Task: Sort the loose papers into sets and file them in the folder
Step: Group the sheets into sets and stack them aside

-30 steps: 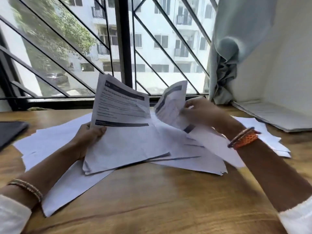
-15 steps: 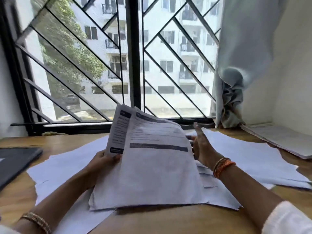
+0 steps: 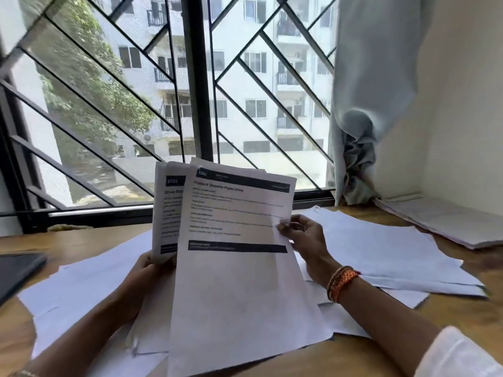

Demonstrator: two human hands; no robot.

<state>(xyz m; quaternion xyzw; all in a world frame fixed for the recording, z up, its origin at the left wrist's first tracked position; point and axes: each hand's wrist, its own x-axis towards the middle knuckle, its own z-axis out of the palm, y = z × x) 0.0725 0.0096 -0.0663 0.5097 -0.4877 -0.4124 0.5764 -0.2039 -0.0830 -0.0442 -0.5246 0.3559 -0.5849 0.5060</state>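
Two hands are raised above the worktop (image 3: 272,357), both engaged on one fanned bundle of printed sheets (image 3: 234,268). My left hand (image 3: 148,278) grips the bundle's left edge from behind, fingers curled round it, forearm angled up from the lower left. My right hand (image 3: 304,238) pinches the right edge of the front sheet, thumb and forefinger clamped on the paper, remaining fingers loosely bent; an orange bracelet (image 3: 341,281) sits at that wrist. The front sheet is headed "Prepare Sesame Paste Drink"; a second sheet shows behind it to the left.

Loose papers (image 3: 381,248) lie spread on the worktop beneath and to either side of the bundle. A grey folder (image 3: 449,224) rests right of the bundle, against the wall. A dark flat item (image 3: 16,270) lies left of it.

Compared with half a second ago, the bundle stands more upright, and my right hand, then flat and open beside it, now holds the front sheet.
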